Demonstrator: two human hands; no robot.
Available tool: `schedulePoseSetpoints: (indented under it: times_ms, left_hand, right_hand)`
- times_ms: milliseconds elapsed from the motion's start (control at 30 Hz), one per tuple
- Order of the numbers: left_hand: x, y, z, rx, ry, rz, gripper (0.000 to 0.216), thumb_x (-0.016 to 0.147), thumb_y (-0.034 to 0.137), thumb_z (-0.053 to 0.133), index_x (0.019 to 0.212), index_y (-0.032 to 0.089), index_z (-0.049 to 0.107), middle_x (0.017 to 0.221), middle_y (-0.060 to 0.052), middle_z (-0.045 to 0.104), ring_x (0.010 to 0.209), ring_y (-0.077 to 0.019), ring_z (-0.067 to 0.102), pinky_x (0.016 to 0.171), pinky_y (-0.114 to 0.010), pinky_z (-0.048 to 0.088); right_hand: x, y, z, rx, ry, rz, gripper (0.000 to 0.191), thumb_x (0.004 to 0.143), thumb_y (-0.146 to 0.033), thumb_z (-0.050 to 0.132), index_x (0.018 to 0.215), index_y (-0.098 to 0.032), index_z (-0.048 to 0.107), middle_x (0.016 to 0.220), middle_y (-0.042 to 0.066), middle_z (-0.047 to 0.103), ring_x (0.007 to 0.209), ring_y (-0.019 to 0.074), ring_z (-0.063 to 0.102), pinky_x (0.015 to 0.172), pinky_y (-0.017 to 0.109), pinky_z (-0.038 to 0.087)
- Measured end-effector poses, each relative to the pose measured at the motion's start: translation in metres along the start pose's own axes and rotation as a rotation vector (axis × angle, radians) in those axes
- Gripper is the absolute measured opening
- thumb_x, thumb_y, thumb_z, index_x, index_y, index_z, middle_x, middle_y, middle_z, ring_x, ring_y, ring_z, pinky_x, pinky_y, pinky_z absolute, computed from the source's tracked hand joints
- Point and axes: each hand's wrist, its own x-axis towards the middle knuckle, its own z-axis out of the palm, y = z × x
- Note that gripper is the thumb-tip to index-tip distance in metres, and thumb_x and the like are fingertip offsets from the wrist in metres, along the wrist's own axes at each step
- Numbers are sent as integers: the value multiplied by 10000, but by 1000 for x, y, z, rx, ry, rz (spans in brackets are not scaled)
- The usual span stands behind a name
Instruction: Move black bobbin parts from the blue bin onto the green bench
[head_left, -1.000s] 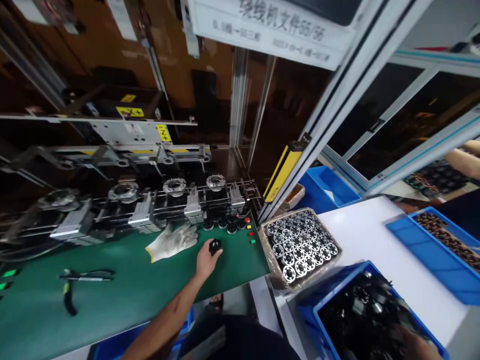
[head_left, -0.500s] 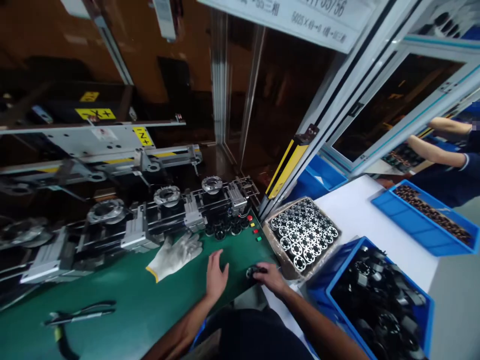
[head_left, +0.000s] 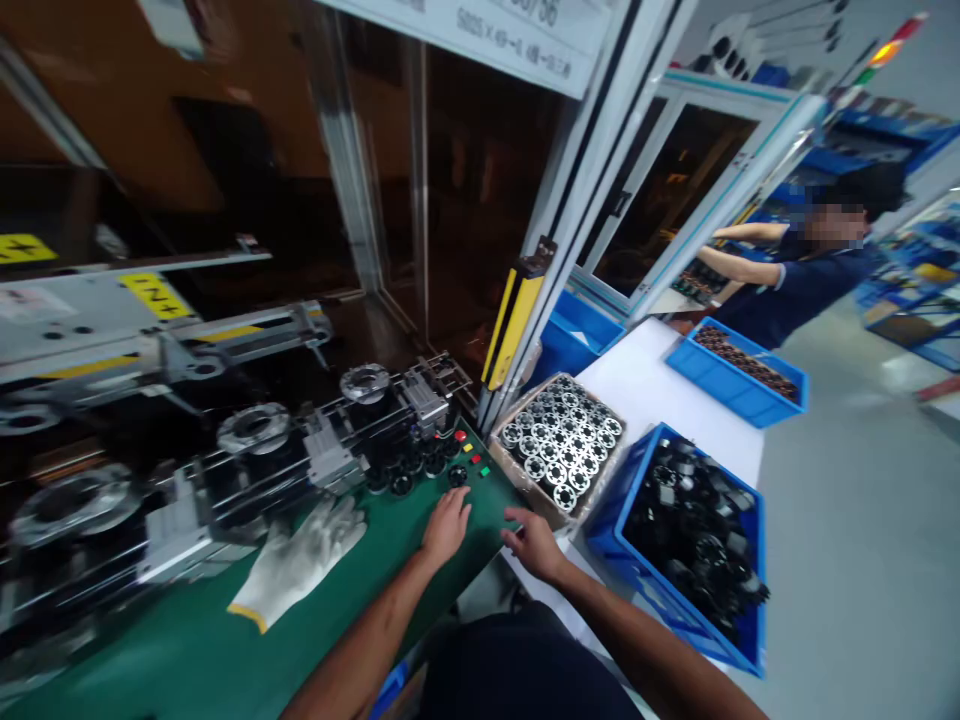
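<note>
On the far left a grey machine [head_left: 112, 330] carries a yellow sticker [head_left: 146, 293] with black marks that look like "Z+". Another yellow sticker sits at the left edge, too cut off to read. Round metal rings [head_left: 253, 428] sit on top of the machine in a row.

Nearer, a white glove [head_left: 296, 560] lies flat on the green worktop [head_left: 150, 650]. It looks soft and floppy.

The left hand [head_left: 445, 524] rests flat on the green worktop with its fingers spread. Its grip is open and it holds nothing. Just past its fingertips sits a small black round part [head_left: 457, 475], next to more black round parts [head_left: 401, 478] lined up along the machine. I think such a part is hard, light and easy to roll. The best way to take it is by its round rim, between thumb and fingers.

Small red, yellow and green buttons [head_left: 472, 456] sit beside it.

The right hand [head_left: 534, 541] lies near the edge of the worktop, fingers loose and open, empty too.

To the right stands a cardboard box [head_left: 559, 450] full of shiny round metal parts, then a blue bin [head_left: 679, 530] full of black parts. These look heavy when full.

A white sign [head_left: 510, 45] hangs at the top. Its numbers are too blurry to read well.

Far right, another person [head_left: 810, 270] reaches over a second blue bin [head_left: 742, 370].
</note>
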Motion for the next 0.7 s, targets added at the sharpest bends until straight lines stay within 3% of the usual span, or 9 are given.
schedulePoseSetpoints:
  times_ms: [100, 233, 333, 400, 500, 600, 700]
  left_hand:
    - [21, -4, 1, 42, 73, 101, 505, 943, 345, 352, 1106, 33, 714, 1085, -148, 682, 1018, -272, 653, 934, -415, 536]
    - [41, -14, 6, 150, 254, 266, 493, 966, 299, 331, 1036, -15, 704, 979, -160, 688, 894, -265, 670, 813, -385, 546]
    - [50, -26, 12, 246, 327, 360, 435, 975, 304, 355, 967, 18, 683, 902, -135, 671, 822, -248, 647, 774, -345, 520]
    - [54, -29, 12, 250, 260, 252, 480, 963, 401, 328, 942, 62, 668, 915, -133, 673, 864, -258, 656, 800, -345, 519]
    - [59, -13, -1, 172, 24, -96, 727, 790, 636, 247, 979, 64, 654, 1055, -200, 669, 1031, -323, 644, 952, -388, 492]
    - [63, 25, -26, 159, -95, -389, 985, 592, 740, 197, 1097, 16, 635, 1209, -227, 621, 1213, -367, 559, 1071, -385, 410]
    - [62, 71, -51, 196, -94, -579, 1148, 523, 780, 167, 1252, 5, 598, 1305, -196, 577, 1258, -358, 522, 1054, -382, 407]
  right_hand:
    - [-52, 34, -20, -42, 15, 52, 391, 934, -179, 556, 1285, -24, 632, 1227, 115, 638, 833, 169, 652, 847, 336, 531]
    - [-110, 73, -56, -175, 145, 62, 312, 912, -166, 573, 1168, -42, 701, 1077, 108, 666, 876, 174, 640, 876, 303, 487]
    - [-136, 103, -96, -269, 261, 93, 317, 935, -181, 546, 1194, -88, 704, 1100, 87, 658, 919, 183, 633, 891, 304, 478]
    - [-144, 124, -130, -346, 363, 179, 317, 955, -182, 527, 1209, -105, 701, 1138, 83, 651, 1016, 201, 625, 944, 302, 457]
    - [-142, 157, -187, -426, 536, 318, 325, 1003, -228, 486, 1222, -90, 683, 1177, 93, 636, 1099, 215, 607, 986, 291, 424]
    - [-125, 189, -242, -394, 664, 424, 360, 1018, -286, 493, 1259, -80, 662, 1228, 81, 636, 1150, 214, 591, 1017, 275, 397]
    - [-92, 216, -287, -341, 713, 477, 461, 994, -319, 551, 1366, -50, 596, 1352, 102, 576, 1268, 223, 529, 1099, 259, 338]
